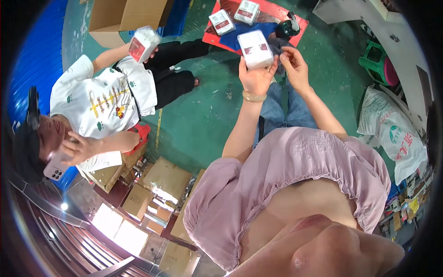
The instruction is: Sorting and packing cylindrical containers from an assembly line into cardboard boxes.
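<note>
We look down from above at our own two arms reaching forward over a green floor [203,120]. Our left hand [255,76] is raised with its fingers wrapped around a white rectangular packet [254,48] that has dark red patches on its face; the packet rests on the fingertips, held up in front of us. A pale bangle [254,97] circles the left wrist. Our right hand [294,64] sits just beside the packet's right edge, its fingers pinched narrowly together near that corner; we cannot tell whether they touch the wrapping.

Beyond the packet, a red mat [277,14] lies on the floor, with two more white packets [222,21] lying on it and a dark, round object [287,28] beside them.

To the left, another person in a white printed shirt [104,99] sits near an open cardboard box [124,18]. One of their hands holds up a similar white packet [143,43]; the other holds a phone [55,168] near the head.

Small cardboard boxes [166,177] are piled at lower left. At right, a white printed sack [392,131] lies near a green stool [376,57].
</note>
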`<state>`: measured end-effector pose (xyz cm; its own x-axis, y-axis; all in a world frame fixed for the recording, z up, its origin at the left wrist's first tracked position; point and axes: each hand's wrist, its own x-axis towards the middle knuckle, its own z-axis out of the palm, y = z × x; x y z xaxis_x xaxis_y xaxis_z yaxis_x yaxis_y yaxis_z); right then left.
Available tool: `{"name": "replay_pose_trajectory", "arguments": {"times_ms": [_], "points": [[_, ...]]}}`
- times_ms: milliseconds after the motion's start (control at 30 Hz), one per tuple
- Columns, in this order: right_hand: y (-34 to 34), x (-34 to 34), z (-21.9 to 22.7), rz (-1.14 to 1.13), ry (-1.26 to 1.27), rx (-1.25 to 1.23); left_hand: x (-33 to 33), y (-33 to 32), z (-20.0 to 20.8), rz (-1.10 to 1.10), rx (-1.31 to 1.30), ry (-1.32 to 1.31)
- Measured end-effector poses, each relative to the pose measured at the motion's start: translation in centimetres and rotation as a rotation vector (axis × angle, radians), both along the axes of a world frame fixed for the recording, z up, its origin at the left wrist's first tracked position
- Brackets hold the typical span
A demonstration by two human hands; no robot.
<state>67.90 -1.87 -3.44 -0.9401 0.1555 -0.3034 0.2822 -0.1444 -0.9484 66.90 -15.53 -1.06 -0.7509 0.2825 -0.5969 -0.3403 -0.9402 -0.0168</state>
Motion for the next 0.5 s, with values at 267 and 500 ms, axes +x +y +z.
{"name": "replay_pose_trajectory", "arguments": {"times_ms": [267, 500], "points": [[1.1, 2.0, -3.9, -0.07, -0.125, 0.35, 0.4, -8.9, -6.7, -0.193, -1.628, 0.233], [1.0, 0.5, -5.9, -0.088, -0.155, 0.43, -12.9, -11.2, -5.9, -0.154, -2.119, 0.391]]}}
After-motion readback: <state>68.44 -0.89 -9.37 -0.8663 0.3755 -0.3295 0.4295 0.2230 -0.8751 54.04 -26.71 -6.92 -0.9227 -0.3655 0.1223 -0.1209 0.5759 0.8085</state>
